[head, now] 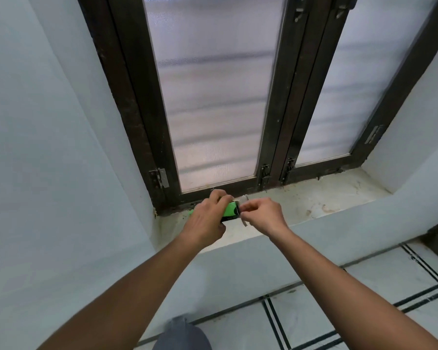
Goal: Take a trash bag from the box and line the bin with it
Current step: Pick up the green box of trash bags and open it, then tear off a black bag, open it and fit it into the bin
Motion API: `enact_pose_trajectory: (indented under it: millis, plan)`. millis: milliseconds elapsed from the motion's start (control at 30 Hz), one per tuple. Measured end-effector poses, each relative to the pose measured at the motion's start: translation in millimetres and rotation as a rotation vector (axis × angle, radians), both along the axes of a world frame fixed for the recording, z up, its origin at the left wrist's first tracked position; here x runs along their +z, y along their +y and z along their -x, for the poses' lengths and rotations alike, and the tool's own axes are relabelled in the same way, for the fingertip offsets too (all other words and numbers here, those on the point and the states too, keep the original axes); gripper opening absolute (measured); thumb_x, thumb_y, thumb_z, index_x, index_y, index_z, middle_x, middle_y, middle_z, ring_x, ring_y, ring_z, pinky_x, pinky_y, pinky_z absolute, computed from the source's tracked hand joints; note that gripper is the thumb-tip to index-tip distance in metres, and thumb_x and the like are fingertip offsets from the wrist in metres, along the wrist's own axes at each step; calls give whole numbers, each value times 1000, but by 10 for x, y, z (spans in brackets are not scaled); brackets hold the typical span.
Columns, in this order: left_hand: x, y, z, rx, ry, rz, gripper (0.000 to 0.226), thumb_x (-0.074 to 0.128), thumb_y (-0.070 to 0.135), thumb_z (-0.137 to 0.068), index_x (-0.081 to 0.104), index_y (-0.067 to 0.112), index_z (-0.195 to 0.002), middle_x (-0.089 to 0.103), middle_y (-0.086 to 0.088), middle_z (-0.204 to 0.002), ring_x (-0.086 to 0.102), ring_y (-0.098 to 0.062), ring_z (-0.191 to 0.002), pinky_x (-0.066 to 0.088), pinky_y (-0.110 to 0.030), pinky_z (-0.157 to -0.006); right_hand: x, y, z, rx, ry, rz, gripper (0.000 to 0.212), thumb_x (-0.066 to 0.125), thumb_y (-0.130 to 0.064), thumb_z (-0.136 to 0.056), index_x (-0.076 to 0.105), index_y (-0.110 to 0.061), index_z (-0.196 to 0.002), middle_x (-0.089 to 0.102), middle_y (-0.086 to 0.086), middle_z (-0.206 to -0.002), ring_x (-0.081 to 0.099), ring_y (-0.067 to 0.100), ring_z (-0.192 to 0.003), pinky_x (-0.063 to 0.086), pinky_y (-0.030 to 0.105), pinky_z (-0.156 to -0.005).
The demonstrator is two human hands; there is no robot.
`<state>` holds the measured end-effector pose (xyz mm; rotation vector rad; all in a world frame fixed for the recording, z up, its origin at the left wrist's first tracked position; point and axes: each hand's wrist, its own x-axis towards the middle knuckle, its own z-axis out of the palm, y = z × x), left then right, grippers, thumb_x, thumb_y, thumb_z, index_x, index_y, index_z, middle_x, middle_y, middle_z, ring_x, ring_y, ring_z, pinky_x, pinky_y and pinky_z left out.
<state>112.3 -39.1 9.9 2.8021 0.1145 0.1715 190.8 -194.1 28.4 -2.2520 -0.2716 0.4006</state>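
A small green and black trash bag box [230, 211] lies on the stone window sill [301, 205], close to the dark window frame. My left hand [208, 218] is wrapped over the box from the left and covers most of it. My right hand [261, 213] pinches at the box's open right end, where a pale flap sticks out. Whether a bag is between those fingers is too small to tell. No bin is in view.
A dark-framed window [213, 97] with frosted panes rises behind the sill. Pale walls close in on the left and right. Below the sill, white floor tiles with black lines [339, 311] spread to the right. My knee [185, 334] shows at the bottom.
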Motion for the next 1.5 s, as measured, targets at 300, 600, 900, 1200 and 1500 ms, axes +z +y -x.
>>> enact_pose_trajectory:
  millis: [300,600,900,1200,1500]
  plan:
    - [668,-188,-228,-238,-98,-733,64,76,16,-84,54,25,-143,60,0,-138,59,-30,-117,41,-45,-97,-72,73,-15,-228,764,-889,52,19,24,-72,60,6,-97,61,24,-110,59,40,-106,54,49,-104]
    - [696,71,-220,-155,-54,-591,64,72,12,-82,57,33,-141,62,6,-136,56,-25,-118,41,-45,-99,-345,-51,-113,-293,891,-1059,26,59,0,-88,64,2,-113,60,22,-116,60,30,-103,61,32,-91]
    - [-340,552,-128,330,266,15,76,78,11,-81,52,30,-151,53,-1,-138,53,-27,-122,49,-40,-101,-419,-166,-56,-492,882,-995,30,68,-12,-95,63,4,-120,65,25,-111,68,31,-87,65,31,-63]
    - [-228,-132,-70,555,96,1425,31,63,41,-100,68,17,-119,72,-12,-122,67,-25,-108,56,-40,-91,-457,23,135,-251,849,-867,24,70,-18,-96,64,-7,-116,70,21,-112,70,32,-101,62,37,-88]
    - [-299,-103,87,701,104,1898,46,54,38,-92,67,7,-123,74,-16,-101,65,-30,-92,53,-36,-71,-466,240,152,-358,553,-715,16,61,1,-94,53,-9,-84,62,17,-85,60,27,-79,59,36,-66]
